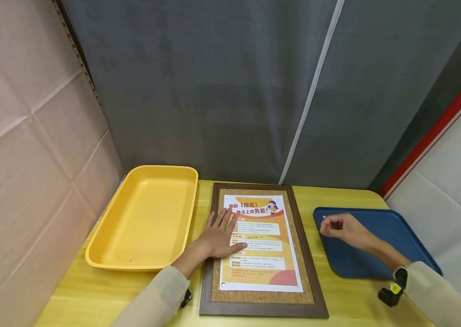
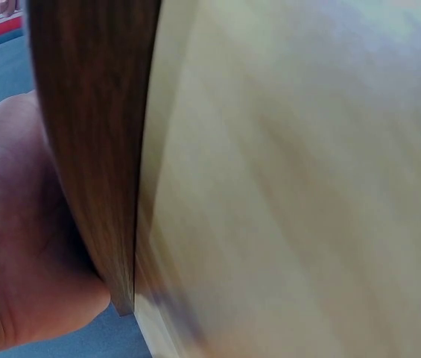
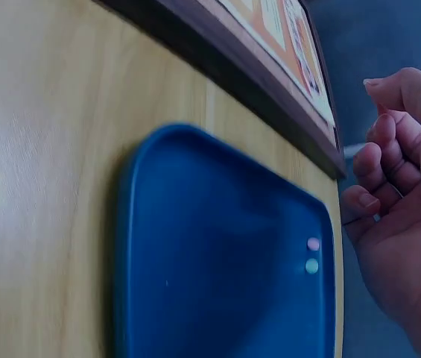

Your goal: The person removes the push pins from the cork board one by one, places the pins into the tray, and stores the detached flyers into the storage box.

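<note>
A printed poster (image 1: 255, 272) lies on a cork board (image 1: 263, 297) with a dark wooden frame (image 1: 265, 309). My left hand (image 1: 218, 236) rests on the poster's left side, palm down, with fingers spread. A pale round pin head (image 1: 223, 284) shows at the poster's lower left corner. To the right, my right hand (image 1: 347, 229) hovers over the left edge of the blue tray (image 1: 378, 265), its fingers bent and their tips close together. I cannot tell whether they pinch something small. In the right wrist view, a pink dot (image 3: 313, 244) and a pale green dot (image 3: 311, 266) lie in the tray.
A deep yellow tray (image 1: 144, 218) stands left of the framed board on the wood-grain table (image 1: 308, 195). Behind the table hangs a grey curtain (image 1: 214, 91). Pale panels (image 1: 30, 181) close off the left side, and a white panel (image 1: 451, 181) edges the right.
</note>
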Demonstrator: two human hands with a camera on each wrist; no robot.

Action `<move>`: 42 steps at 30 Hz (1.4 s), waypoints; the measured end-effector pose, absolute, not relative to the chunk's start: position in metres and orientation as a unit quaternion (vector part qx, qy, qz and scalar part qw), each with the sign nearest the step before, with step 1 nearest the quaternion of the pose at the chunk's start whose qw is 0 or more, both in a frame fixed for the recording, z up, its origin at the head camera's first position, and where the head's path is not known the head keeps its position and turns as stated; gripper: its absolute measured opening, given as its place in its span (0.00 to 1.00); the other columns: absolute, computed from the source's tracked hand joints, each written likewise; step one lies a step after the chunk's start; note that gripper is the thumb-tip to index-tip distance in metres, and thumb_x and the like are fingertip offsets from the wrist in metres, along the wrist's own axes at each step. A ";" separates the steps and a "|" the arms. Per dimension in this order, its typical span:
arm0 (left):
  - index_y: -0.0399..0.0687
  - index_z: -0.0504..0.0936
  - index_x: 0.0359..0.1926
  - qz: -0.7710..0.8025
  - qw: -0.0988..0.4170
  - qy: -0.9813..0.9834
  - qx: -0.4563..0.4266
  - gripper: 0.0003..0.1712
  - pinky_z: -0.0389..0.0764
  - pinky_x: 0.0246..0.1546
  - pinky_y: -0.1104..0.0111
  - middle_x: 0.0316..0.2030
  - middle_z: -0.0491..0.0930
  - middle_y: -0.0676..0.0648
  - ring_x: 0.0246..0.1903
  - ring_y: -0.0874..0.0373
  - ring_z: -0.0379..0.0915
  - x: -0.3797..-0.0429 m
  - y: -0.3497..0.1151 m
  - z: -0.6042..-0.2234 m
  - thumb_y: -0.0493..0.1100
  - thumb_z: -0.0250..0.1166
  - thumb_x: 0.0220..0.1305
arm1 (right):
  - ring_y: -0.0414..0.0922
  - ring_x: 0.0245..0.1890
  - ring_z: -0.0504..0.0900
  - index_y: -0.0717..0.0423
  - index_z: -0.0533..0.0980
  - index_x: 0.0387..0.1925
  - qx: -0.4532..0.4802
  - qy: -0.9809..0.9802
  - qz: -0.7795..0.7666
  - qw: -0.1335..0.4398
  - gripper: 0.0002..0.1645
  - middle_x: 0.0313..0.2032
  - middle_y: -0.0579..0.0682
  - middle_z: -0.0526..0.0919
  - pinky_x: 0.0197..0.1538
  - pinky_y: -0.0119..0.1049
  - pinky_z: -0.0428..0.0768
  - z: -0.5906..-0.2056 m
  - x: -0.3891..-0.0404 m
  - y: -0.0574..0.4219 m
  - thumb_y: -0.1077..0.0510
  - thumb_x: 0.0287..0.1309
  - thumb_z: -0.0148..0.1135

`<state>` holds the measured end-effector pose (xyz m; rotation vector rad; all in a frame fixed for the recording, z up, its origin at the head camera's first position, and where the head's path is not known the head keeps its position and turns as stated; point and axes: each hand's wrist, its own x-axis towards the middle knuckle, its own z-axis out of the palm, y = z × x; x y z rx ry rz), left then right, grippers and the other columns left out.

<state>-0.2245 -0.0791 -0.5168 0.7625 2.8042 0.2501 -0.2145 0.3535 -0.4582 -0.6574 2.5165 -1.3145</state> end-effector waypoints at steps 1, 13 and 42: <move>0.45 0.39 0.86 0.085 0.112 0.955 0.260 0.61 0.28 0.80 0.41 0.85 0.31 0.38 0.84 0.43 0.25 -0.224 -0.079 -0.516 0.81 0.42 0.73 | 0.50 0.35 0.83 0.68 0.83 0.40 -0.218 0.862 -0.445 0.106 0.09 0.36 0.64 0.84 0.43 0.33 0.85 -0.459 -0.215 0.356 0.63 0.74 0.64; 0.48 0.36 0.86 0.082 0.114 0.957 0.254 0.61 0.25 0.80 0.42 0.85 0.28 0.41 0.84 0.45 0.21 -0.228 -0.079 -0.520 0.82 0.41 0.72 | 0.41 0.38 0.83 0.65 0.85 0.40 -0.143 0.898 -0.411 0.066 0.07 0.41 0.58 0.88 0.43 0.30 0.83 -0.465 -0.226 0.381 0.63 0.72 0.66; 0.45 0.39 0.86 0.090 0.117 0.954 0.261 0.61 0.29 0.80 0.41 0.85 0.32 0.38 0.84 0.42 0.26 -0.223 -0.079 -0.513 0.80 0.43 0.73 | 0.35 0.33 0.78 0.64 0.86 0.38 -0.067 0.941 -0.325 0.063 0.07 0.36 0.53 0.88 0.39 0.27 0.79 -0.492 -0.253 0.419 0.62 0.71 0.67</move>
